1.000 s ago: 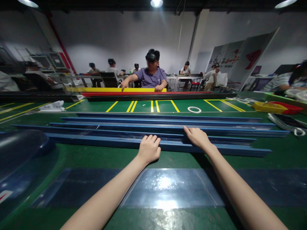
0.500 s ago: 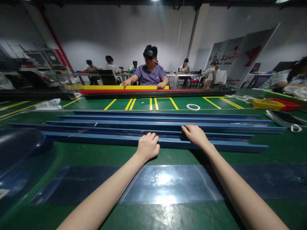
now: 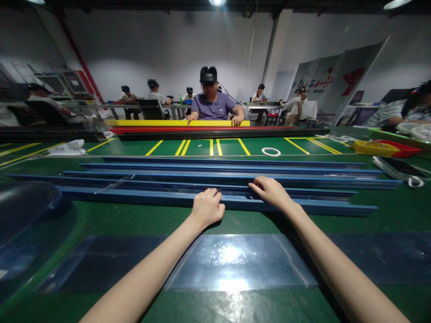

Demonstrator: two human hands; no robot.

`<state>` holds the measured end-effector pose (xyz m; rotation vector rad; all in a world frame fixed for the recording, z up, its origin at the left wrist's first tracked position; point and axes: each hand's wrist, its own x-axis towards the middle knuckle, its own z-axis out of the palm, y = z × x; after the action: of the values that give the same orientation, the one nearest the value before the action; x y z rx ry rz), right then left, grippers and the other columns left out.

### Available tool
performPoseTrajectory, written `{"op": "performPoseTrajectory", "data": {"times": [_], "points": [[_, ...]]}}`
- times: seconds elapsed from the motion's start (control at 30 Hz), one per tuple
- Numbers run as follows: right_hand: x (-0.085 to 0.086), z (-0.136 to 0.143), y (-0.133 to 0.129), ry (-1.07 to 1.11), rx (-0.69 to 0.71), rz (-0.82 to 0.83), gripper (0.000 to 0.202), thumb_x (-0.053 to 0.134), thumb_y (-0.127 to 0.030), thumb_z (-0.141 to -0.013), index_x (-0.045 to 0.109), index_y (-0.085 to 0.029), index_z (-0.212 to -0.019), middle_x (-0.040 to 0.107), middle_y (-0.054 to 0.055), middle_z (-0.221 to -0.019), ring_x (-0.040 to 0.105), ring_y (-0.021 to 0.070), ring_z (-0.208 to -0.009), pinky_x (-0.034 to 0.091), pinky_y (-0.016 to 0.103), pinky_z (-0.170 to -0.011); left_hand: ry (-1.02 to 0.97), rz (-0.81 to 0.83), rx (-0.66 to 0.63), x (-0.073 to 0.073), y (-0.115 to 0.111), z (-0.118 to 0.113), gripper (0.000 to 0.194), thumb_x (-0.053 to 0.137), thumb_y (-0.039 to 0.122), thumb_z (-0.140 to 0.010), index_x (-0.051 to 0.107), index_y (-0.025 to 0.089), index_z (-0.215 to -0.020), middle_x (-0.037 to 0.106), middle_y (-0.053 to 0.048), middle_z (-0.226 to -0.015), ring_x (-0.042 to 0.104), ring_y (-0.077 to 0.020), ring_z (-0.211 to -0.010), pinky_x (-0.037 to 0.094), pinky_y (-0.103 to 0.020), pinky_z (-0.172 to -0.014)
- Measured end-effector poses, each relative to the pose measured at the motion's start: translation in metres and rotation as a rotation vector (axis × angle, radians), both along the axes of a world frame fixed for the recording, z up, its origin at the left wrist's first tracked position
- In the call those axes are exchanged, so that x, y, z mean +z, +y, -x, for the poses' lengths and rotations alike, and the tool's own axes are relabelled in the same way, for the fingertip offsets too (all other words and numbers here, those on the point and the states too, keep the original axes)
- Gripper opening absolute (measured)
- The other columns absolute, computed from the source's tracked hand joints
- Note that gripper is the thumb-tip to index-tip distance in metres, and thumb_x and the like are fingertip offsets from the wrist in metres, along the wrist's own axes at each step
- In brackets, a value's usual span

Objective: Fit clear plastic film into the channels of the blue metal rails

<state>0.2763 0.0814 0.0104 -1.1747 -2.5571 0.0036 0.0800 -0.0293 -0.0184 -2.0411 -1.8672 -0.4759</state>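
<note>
Several long blue channel-shaped strips lie crosswise in front of me. My left hand (image 3: pixel 208 207) is closed over the near wall of the nearest blue channel (image 3: pixel 313 207), its fingers curled into the trough. To its right, my right hand (image 3: pixel 271 192) reaches over the same channel with fingers bent and thumb side low. Its fingertips are at the inside of the trough; what they pinch, if anything, is hidden. Shiny clear film shows along the channel to the left of my hands. Behind lie more blue channels (image 3: pixel 229 173), roughly parallel.
A clear plastic sheet (image 3: pixel 235 260) lies flat on the green table (image 3: pixel 188 309) beneath my forearms. A dark blue rounded object (image 3: pixel 27 211) stands at left. Farther off are a white tape ring (image 3: pixel 271 152), a yellow tray (image 3: pixel 375 148), a phone (image 3: pixel 402 167) and a co-worker (image 3: pixel 215 105) holding a yellow strip (image 3: pixel 151 122).
My right hand has shifted slightly left and nearer along the channel. My left hand stays almost in place. The co-worker's hands and yellow strip have moved right.
</note>
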Motion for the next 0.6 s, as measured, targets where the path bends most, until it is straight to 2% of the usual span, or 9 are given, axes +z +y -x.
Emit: {"op": "performPoseTrajectory", "data": {"times": [0.23, 0.6], "points": [[-0.004, -0.002, 0.008, 0.055, 0.007, 0.059, 0.029, 0.049, -0.047, -0.077, 0.055, -0.02, -0.068, 0.062, 0.003, -0.071, 0.054, 0.015, -0.065, 0.033, 0.023, -0.056, 0.0, 0.019, 0.007, -0.001, 0.001, 0.0, 0.015, 0.042, 0.019, -0.067, 0.057, 0.018, -0.068, 0.059, -0.004, -0.072, 0.055, -0.0176, -0.071, 0.038, -0.027, -0.057], [-0.008, -0.002, 0.013, 0.061, -0.028, 0.103, 0.019, 0.059, -0.038, -0.069, 0.055, -0.02, -0.07, 0.062, 0.002, -0.071, 0.055, 0.0151, -0.065, 0.035, 0.022, -0.056, 0.001, 0.027, 0.003, 0.001, 0.0, 0.001, 0.016, 0.042, 0.019, -0.067, 0.057, 0.018, -0.068, 0.06, -0.005, -0.071, 0.056, -0.0179, -0.069, 0.038, -0.028, -0.059]]}}
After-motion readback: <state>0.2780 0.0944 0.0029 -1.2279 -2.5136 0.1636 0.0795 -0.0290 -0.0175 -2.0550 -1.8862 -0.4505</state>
